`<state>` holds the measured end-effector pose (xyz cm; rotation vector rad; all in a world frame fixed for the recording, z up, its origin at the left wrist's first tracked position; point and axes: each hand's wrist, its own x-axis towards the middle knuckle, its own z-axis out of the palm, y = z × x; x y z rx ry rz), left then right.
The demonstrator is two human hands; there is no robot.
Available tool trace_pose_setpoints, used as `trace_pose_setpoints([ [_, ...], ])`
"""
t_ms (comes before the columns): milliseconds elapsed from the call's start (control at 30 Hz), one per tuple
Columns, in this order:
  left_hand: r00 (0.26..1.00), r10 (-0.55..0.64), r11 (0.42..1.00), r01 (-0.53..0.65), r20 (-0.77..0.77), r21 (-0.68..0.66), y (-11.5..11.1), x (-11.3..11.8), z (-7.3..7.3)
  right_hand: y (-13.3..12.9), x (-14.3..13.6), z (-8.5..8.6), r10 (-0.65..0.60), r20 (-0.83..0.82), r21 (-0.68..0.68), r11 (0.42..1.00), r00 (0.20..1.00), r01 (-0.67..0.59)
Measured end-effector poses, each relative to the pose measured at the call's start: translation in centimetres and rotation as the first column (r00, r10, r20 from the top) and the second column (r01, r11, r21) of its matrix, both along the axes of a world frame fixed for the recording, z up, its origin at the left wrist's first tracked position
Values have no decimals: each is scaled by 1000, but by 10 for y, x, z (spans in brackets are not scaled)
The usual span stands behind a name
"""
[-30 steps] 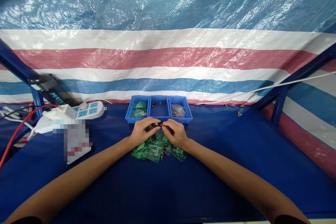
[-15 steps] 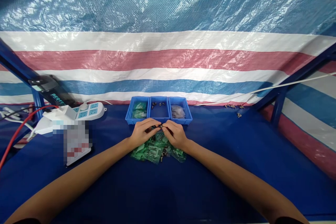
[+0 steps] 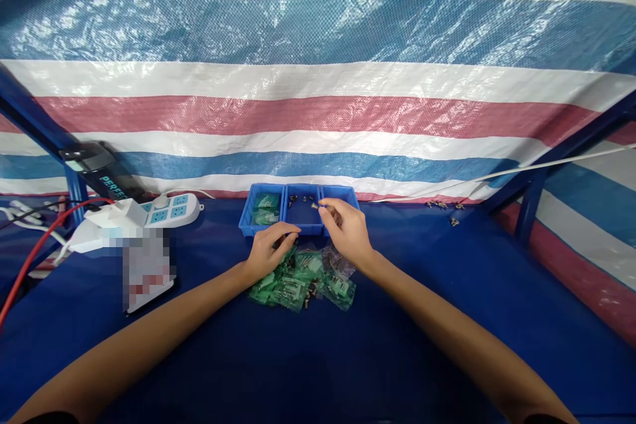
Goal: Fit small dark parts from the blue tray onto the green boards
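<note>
My right hand (image 3: 346,228) is over the front right of the middle blue bin (image 3: 303,220), thumb and forefinger pinched at a small brass-coloured metal fitting (image 3: 315,206). Its other fingers curl inward. Several small metal fittings lie towards the back of that bin. My left hand (image 3: 271,250) rests low in front of the left blue bin (image 3: 246,218), fingers curled and thumb near the forefinger. Something small and dark shows by its fingertips, too small to name. Below both hands lies a pile of green packets in clear plastic (image 3: 291,290), with metal fittings among them.
Green packets fill part of the left bin; my right hand mostly covers the right bin (image 3: 348,193). Loose fittings (image 3: 454,221) lie at the back right. On the left are a white power strip (image 3: 173,212), a dark bottle (image 3: 106,172), cables and a blurred flat object (image 3: 149,271).
My right hand has parted from my left and moved up and right, over the bins, with a small metal fitting at its fingertips. The left hand has stayed almost in place.
</note>
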<state>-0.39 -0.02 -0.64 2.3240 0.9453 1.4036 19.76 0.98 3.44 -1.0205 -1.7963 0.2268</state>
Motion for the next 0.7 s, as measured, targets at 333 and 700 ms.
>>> trace_pose_setpoints([
  [333,1000,-19,999,20,-2,28,4,-1,-4,4,29,27,325,638,-491,870,698,44],
  [700,1000,-8,1000,8,-21,11,4,-2,-5,-17,19,18,413,823,-527,811,389,253],
])
